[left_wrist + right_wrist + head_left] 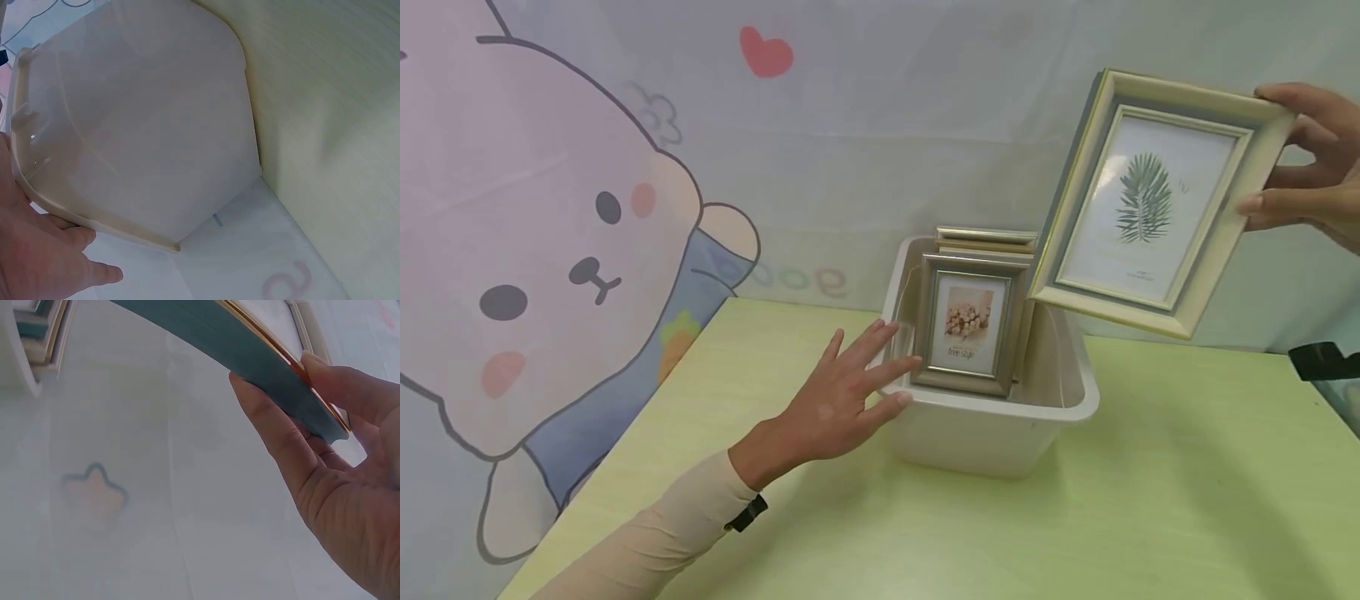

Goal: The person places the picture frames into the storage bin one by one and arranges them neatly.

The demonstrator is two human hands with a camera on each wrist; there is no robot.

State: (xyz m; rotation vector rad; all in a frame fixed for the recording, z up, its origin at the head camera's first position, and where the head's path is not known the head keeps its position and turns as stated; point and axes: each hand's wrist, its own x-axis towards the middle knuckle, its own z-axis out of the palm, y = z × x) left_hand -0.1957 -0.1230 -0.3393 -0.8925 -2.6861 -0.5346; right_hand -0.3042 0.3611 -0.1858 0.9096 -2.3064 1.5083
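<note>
My right hand (pixel 1318 167) pinches a cream picture frame (pixel 1232 250) by its right side, fingers behind and thumb in front. A green leaf print shows inside it, and the frame is tilted in the air above the tub's right side. The right wrist view catches this frame (pixel 269 378) edge-on between thumb and fingers. Spread and straight, my left hand (pixel 838 396) lies at the left rim of a white plastic tub (pixel 977 437). Its fingertips are close to a brownish picture frame (pixel 927 325) with a flower print, which leans upright inside the tub.
Behind the flower print, more picture frames (pixel 985 235) stand in the tub, partly hidden. The tub sits on a light green tabletop (pixel 1187 500). A cloth backdrop (pixel 880 108) with a cartoon bear hangs along the back and left edge of the table.
</note>
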